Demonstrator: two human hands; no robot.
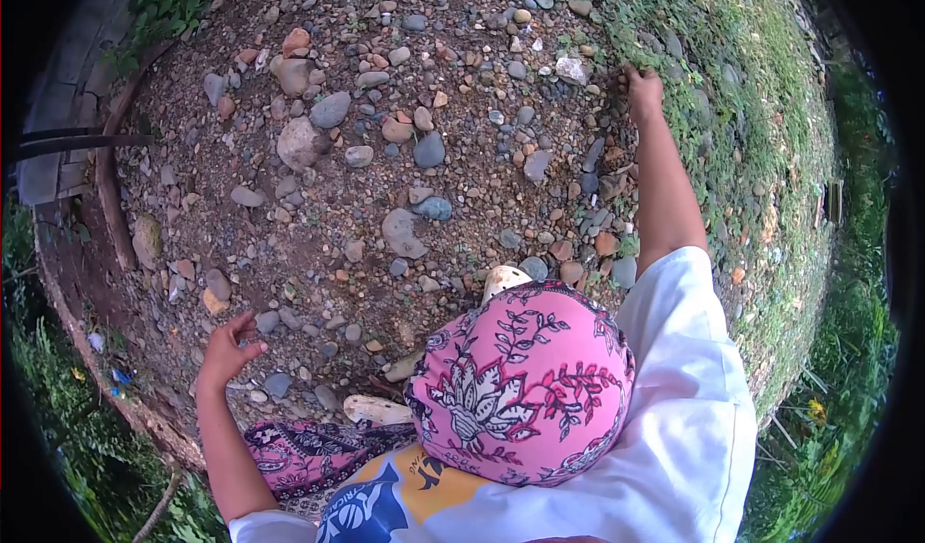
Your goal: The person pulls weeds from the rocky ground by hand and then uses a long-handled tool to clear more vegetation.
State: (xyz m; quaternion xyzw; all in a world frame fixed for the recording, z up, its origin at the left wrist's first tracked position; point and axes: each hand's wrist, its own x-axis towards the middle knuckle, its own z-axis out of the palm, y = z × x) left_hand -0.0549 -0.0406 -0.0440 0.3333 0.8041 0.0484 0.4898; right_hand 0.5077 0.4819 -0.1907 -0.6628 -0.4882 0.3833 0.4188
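My right hand [644,92] reaches out to the far right, where the stony ground meets low green weeds [665,52]. Its fingers are curled together down at the ground; whatever is between them, if anything, is too small to make out. Close by on its left lies a whitish stone [570,70]. On the other side, my left hand [229,352] hovers above the pebbles with its fingers apart and nothing in it. An orange-tan stone [214,301] and a brownish stone [219,284] lie just beyond that hand.
Gravel with larger stones spreads before me, among them a big pale one [302,144] and a grey one [403,234]. A wooden log [114,191] lies at the left beside grey paving [72,109]. My knee, in pink patterned cloth [525,379], rises in front of me.
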